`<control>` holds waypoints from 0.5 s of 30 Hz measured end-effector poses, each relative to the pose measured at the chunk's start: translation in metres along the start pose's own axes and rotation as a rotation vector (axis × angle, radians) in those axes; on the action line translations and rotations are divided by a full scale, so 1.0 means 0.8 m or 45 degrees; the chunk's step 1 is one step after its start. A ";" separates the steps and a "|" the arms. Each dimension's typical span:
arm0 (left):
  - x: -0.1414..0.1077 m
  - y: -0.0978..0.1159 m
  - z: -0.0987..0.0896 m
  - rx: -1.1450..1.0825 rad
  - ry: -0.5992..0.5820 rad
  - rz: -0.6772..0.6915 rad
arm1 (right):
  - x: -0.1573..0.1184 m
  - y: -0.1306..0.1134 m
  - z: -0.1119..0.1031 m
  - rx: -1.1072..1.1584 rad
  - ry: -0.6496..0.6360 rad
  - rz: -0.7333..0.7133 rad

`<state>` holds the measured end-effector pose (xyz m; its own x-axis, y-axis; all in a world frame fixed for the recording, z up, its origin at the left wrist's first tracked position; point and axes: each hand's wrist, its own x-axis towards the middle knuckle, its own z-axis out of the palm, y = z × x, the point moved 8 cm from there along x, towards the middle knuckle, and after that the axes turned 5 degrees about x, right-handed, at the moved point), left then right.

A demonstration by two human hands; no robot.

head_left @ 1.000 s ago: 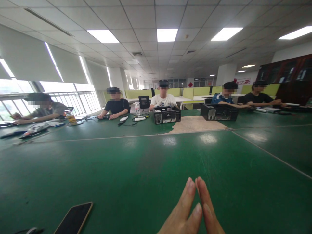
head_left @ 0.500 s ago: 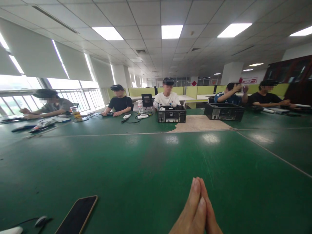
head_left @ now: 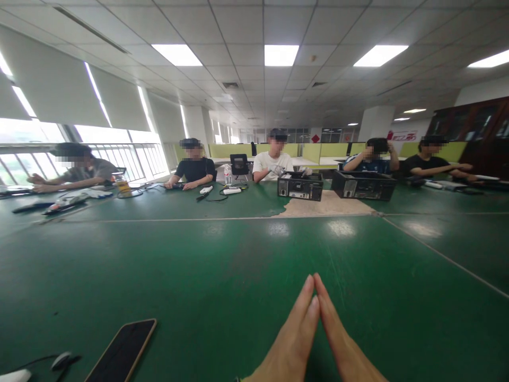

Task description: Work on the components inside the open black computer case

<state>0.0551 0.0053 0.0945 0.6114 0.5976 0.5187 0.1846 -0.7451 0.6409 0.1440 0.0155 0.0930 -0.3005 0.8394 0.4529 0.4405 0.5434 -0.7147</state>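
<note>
Both hands up at the lower edge, right of middle: left hand (head_left: 293, 335) and right hand (head_left: 338, 335), fingers straight and fingertips meeting in a peak, palms apart lower down. Grip: each hand's fingers held close together and extended, neither pinching anything; some fingers hidden behind the front ones, both forearms cut off by the frame. A tiny dark bit at the left wrist, too cropped to identify. Nearest thing is the phone (head_left: 124, 349), lying on the green table (head_left: 191, 270), well apart from the left hand on its left side; dark screen up, near end cut off. Beside it, a small grey object (head_left: 61, 361) with a cable, blurry, type unclear; a white object (head_left: 16, 376) mostly out of frame in the corner. Across the table, two open black computer cases (head_left: 300, 187) (head_left: 362, 185), inner parts hard to make out. A gloved person in white (head_left: 272, 162) works at the left case, fingers partly hidden by it. Four other people sit along the far side, faces pixelated. Bottle (head_left: 228, 175) and cables between them, small; far-left clutter too blurred to name.
</note>
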 end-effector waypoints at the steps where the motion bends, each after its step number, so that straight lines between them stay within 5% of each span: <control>1: 0.003 0.000 -0.006 0.011 0.014 0.000 | 0.003 0.000 -0.005 -0.013 0.003 0.008; 10: 0.013 -0.003 -0.061 0.299 0.080 0.073 | -0.004 -0.007 -0.028 -0.320 -0.312 0.118; 15: 0.015 0.006 -0.082 0.422 0.160 0.078 | -0.007 -0.025 -0.042 -0.654 -0.240 0.001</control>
<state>0.0127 0.0288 0.1409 0.5332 0.5653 0.6293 0.4029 -0.8238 0.3987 0.1654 0.0004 0.1223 -0.4252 0.8483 0.3155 0.7831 0.5196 -0.3418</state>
